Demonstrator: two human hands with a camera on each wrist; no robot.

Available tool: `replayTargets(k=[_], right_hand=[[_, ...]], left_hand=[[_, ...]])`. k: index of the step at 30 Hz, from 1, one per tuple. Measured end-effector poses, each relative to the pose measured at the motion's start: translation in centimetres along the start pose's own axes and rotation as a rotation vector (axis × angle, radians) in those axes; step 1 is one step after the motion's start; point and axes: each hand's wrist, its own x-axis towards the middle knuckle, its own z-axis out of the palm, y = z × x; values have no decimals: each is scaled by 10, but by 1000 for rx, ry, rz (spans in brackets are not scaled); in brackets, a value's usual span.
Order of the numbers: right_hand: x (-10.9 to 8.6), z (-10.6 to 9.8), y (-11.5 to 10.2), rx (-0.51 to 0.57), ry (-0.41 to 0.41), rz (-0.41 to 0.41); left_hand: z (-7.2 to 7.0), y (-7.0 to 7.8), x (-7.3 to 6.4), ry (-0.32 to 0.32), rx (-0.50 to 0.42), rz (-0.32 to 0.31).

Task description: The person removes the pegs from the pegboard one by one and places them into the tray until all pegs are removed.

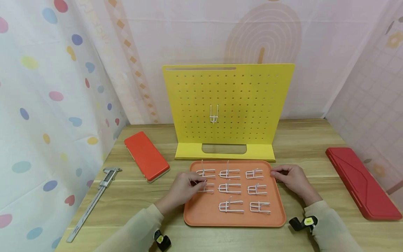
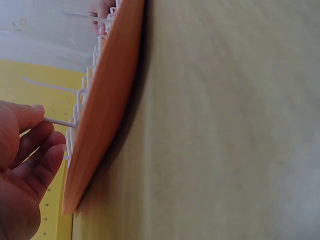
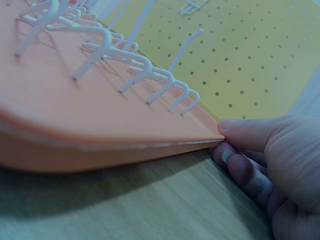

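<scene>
An orange tray (image 1: 201, 213) carries several white wire pegboard hooks (image 1: 230, 188) laid out in rows. At the tray's left side my left hand (image 1: 185, 187) pinches the upright prong of one pegboard hook (image 2: 60, 121) between thumb and finger; that hook appears to touch the tray, and the fingers partly cover it in the head view. My right hand (image 1: 292, 178) grips the tray's right rim, thumb on top and fingers curled beneath, as the right wrist view shows. Behind the tray stands a yellow pegboard (image 1: 252, 105), with a single white hook (image 1: 213, 117) hanging near its middle.
Left of the pegboard lies an orange-red case (image 1: 147, 156). A digital caliper (image 1: 94, 201) rests at the table's left edge. On the right is a long dark-red case (image 1: 362, 183). Patterned curtains (image 1: 63, 87) surround the wooden table (image 1: 151, 199).
</scene>
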Motion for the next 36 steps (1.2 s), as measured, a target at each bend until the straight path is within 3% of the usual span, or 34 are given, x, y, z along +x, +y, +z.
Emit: replayTargets(k=[25,36], right_hand=[[0,0,0,1,-4,12],[0,0,0,-2,-10,20]], left_hand=[[5,-2,-2,30,31,34],[6,-3,-2,30,26,11]])
